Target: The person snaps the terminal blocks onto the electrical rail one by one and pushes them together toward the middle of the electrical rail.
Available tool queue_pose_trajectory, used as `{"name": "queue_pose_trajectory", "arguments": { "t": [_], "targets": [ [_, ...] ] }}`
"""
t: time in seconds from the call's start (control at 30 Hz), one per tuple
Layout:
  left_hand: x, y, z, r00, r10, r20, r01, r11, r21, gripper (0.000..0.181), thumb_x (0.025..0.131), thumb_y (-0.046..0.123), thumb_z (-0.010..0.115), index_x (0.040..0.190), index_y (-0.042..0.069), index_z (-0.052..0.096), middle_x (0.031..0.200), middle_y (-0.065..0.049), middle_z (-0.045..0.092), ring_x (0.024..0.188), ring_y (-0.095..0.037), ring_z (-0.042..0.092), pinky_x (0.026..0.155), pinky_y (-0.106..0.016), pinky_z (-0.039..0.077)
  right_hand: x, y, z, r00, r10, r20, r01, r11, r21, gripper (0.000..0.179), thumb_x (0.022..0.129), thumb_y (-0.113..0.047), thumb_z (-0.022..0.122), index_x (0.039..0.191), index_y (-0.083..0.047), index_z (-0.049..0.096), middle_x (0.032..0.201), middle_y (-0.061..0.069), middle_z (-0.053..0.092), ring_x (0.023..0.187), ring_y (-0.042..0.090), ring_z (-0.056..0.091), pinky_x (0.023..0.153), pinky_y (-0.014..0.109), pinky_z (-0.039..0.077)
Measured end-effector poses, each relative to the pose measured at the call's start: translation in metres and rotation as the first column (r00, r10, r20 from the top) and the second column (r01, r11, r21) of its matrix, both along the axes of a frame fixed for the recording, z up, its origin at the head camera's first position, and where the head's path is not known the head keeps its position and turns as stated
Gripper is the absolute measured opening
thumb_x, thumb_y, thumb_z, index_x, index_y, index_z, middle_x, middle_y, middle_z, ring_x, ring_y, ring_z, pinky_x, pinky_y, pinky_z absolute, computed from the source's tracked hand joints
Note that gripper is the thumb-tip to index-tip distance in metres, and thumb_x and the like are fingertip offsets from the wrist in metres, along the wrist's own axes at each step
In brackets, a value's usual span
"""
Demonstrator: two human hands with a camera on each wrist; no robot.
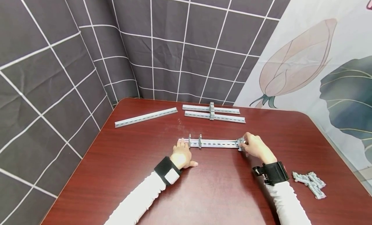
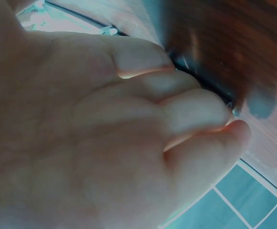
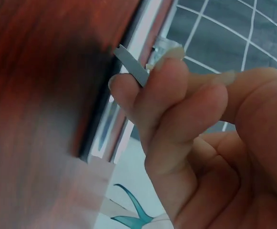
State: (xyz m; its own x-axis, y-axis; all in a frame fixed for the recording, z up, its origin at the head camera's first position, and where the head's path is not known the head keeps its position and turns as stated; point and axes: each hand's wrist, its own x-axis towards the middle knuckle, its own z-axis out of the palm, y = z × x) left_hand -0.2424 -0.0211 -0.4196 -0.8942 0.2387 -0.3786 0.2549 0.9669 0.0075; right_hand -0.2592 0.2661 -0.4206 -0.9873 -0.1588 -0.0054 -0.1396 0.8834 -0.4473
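Note:
A slotted metal DIN rail [image 1: 219, 143] lies crosswise on the table. My left hand [image 1: 182, 155] rests on its left end with fingers extended and thumb out to the side. Two thin grey terminal blocks [image 1: 200, 141] stand upright on the rail just right of those fingers. At the rail's right end my right hand [image 1: 256, 148] pinches another grey terminal block [image 1: 240, 143]. In the right wrist view a grey edge of that terminal block [image 3: 132, 66] sticks out past the fingertips, over the rail [image 3: 102, 133]. The left palm fills most of the left wrist view.
Behind lie two parallel rails [image 1: 229, 118] with terminal blocks [image 1: 211, 110] on them, and a bare rail [image 1: 145, 117] at the back left. Several loose terminal blocks [image 1: 315, 185] lie right of the right wrist. Tiled-pattern cloth [image 1: 171, 54] hangs behind the table [image 1: 130, 163].

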Motion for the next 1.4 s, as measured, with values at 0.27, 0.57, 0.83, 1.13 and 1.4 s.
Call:
{"name": "queue_pose_trajectory", "arguments": {
  "t": [0.27, 0.57, 0.83, 1.13, 1.4],
  "targets": [
    [-0.001, 0.001, 0.002, 1.000, -0.003, -0.005, 0.003, 1.000, -0.004, 0.088, 0.085, 0.060, 0.062, 0.148, 0.003, 0.037, 0.158, -0.012, 0.029, 0.148, -0.029, 0.022, 0.115, -0.041, 0.031, -0.002, -0.007, -0.003, 0.998, -0.068, -0.011, 0.068, 0.998, 0.010, 0.020, 0.088, -0.010, 0.065, 0.087, 0.006, 0.053, 0.053, 0.004, 0.059, 0.041, 0.011, 0.057, 0.051, 0.027, 0.044],
    [-0.001, 0.000, 0.002, 1.000, -0.006, -0.010, 0.006, 1.000, -0.001, 0.088, 0.085, 0.060, 0.062, 0.147, 0.003, 0.037, 0.157, -0.012, 0.030, 0.148, -0.029, 0.022, 0.115, -0.041, 0.031, -0.005, -0.013, -0.005, 0.997, -0.072, -0.037, 0.074, 0.996, 0.051, 0.023, 0.089, -0.012, 0.058, 0.069, -0.005, 0.052, 0.050, 0.001, 0.054, 0.045, 0.012, 0.050, 0.049, 0.027, 0.037],
    [0.000, -0.002, 0.004, 1.000, -0.001, -0.021, 0.001, 1.000, 0.012, 0.090, 0.084, 0.059, 0.063, 0.147, 0.002, 0.036, 0.157, -0.014, 0.029, 0.148, -0.029, 0.023, 0.114, -0.041, 0.031, -0.008, -0.016, -0.009, 0.995, -0.095, -0.024, 0.097, 0.989, 0.111, 0.031, 0.089, -0.017, 0.054, 0.059, -0.011, 0.048, 0.052, 0.001, 0.053, 0.051, 0.017, 0.049, 0.050, 0.028, 0.033],
    [0.003, 0.000, 0.002, 1.000, -0.001, -0.008, 0.001, 1.000, -0.010, 0.090, 0.084, 0.061, 0.062, 0.148, 0.003, 0.035, 0.158, -0.013, 0.028, 0.148, -0.029, 0.023, 0.115, -0.041, 0.032, -0.010, -0.021, -0.008, 0.996, -0.084, 0.040, 0.078, 0.989, 0.128, 0.034, 0.087, -0.013, 0.051, 0.055, -0.013, 0.042, 0.053, 0.001, 0.044, 0.054, 0.019, 0.045, 0.054, 0.029, 0.034],
    [0.000, 0.000, 0.000, 1.000, -0.014, -0.022, 0.014, 1.000, -0.018, 0.089, 0.084, 0.062, 0.061, 0.147, 0.004, 0.038, 0.158, -0.012, 0.030, 0.148, -0.029, 0.024, 0.114, -0.041, 0.032, -0.017, -0.030, -0.003, 0.993, -0.096, 0.062, 0.083, 0.980, 0.181, 0.030, 0.085, -0.011, 0.050, 0.056, -0.011, 0.045, 0.058, 0.007, 0.048, 0.060, 0.026, 0.051, 0.058, 0.039, 0.042]
  ]
}}
